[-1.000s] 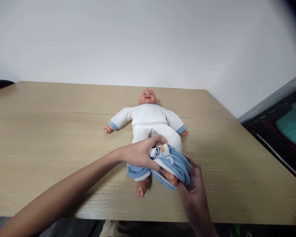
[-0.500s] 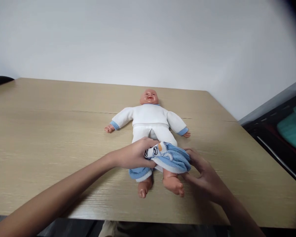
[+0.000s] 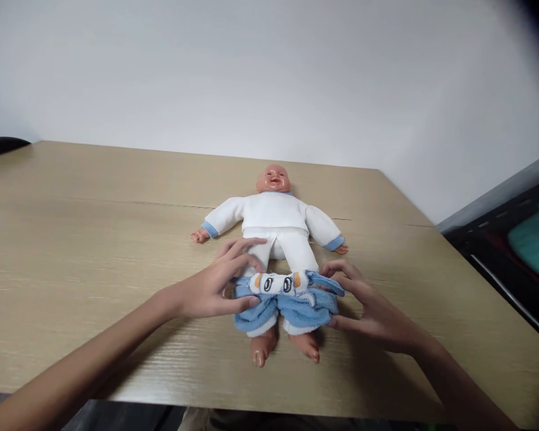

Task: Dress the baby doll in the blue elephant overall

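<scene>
A baby doll (image 3: 275, 212) in a white top and white leggings lies on its back, head toward the wall. Blue doll trousers (image 3: 263, 311) with an embroidered animal face and ear-like flaps are bunched around its lower legs, and both bare feet stick out of the white cuffs. On the left side, my left hand (image 3: 209, 284) is open with its fingers spread, thumb resting against the trousers and fingertips over the doll's leg. My right hand (image 3: 368, 305) is curled around the right edge of the trousers, thumb low and fingers by the flap.
The wooden table (image 3: 94, 239) has a thin seam running across it and meets a pale wall (image 3: 206, 72) at the back. To the right stands a dark object with a turquoise item (image 3: 536, 239) in it. A black curved edge (image 3: 2, 145) shows at far left.
The trousers now sit lower and straighter over both shins, their face turned toward me. My left hand has let go and spread its fingers; the doll's right-side foot has moved inward.
</scene>
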Available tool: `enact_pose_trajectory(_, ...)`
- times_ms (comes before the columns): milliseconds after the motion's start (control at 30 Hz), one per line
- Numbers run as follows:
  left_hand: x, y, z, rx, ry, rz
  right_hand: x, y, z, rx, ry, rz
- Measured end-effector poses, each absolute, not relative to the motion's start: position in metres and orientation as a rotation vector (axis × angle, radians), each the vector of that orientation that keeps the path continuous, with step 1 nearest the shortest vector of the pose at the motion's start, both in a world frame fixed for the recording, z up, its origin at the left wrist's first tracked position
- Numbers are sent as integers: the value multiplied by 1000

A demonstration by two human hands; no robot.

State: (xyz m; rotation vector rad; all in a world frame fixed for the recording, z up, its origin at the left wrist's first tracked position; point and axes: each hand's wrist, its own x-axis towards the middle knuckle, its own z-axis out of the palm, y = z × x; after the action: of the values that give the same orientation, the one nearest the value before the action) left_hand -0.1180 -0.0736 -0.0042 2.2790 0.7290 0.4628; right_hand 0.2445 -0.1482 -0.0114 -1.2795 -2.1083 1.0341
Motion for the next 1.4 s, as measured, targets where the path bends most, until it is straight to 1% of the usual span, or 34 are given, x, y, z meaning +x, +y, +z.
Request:
enact_pose_trajectory(133, -119, -71, -13, 2192, 634, 549, 248, -138, -13, -1133, -2074, 1139)
enact_pose_trajectory(267, -113, -64, -22, 2051, 534, 683, 250, -117, -22, -1021, -1918, 1340)
enact_pose_trajectory(367, -107, -60, -30, 1894, 588, 768, 241, -100, -35, -982, -1621, 1520)
enact_pose_trajectory(433, -102, -56, -36, 1738, 651, 833, 230, -93, -44, -1013, -1373, 1582)
enact_pose_trajectory(500, -97, -54, -42, 1587, 702, 921, 219, -89, -52, -1064, -1145, 1581)
enact_pose_trajectory(600, -94, -53, -48, 1517, 797, 1044, 208, -89, -59, -1133, -978, 1556)
enact_pose_trajectory(667, -95, -54, -51, 1517, 896, 1055, 206, -92, -61, -1162, -979, 1548)
enact_pose_trajectory(733, -99, -58, -52, 1479, 970, 965, 207, -95, -61, -1168, -1027, 1556)
enact_pose_trajectory(867, -103, -65, -49, 1349, 937, 783, 208, -102, -59, -1146, -1069, 1631)
enact_pose_trajectory(1033, -100, -66, -53, 1131, 768, 834, 199, -106, -60, -1092, -933, 1651)
enact_pose_trajectory(1133, -98, -64, -59, 1037, 751, 855, 194, -105, -62, -1110, -869, 1618)
enact_pose_trajectory(1400, -99, -61, -51, 1104, 812, 905, 204, -105, -72, -1151, -1098, 1617)
